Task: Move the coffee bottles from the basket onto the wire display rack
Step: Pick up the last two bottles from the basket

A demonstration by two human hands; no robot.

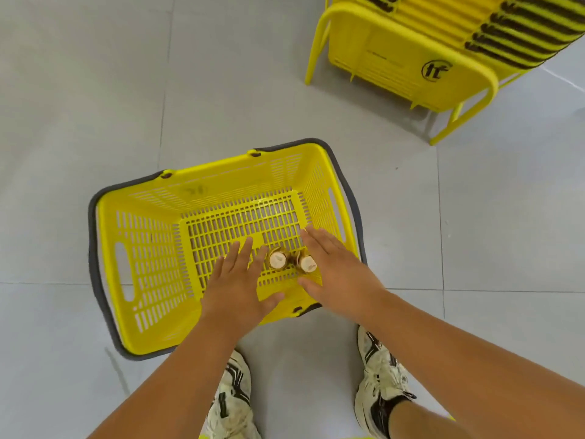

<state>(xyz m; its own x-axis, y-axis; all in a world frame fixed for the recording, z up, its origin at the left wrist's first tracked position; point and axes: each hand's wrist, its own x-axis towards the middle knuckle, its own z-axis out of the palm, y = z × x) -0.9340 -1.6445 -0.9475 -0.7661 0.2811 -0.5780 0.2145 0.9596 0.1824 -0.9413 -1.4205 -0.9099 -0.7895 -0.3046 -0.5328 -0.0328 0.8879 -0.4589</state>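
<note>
A yellow plastic basket with grey handles stands on the floor in front of me. Two coffee bottles stand upright near its front wall, seen from above by their pale caps: one on the left, the other on the right. My left hand reaches into the basket with straight, spread fingers, just left of the left bottle. My right hand does the same just right of the right bottle. Neither hand grips a bottle. No wire display rack is in view.
A stack of yellow baskets on a yellow metal stand sits at the upper right. Grey floor tiles surround the basket. My two feet in white trainers stand right behind the basket.
</note>
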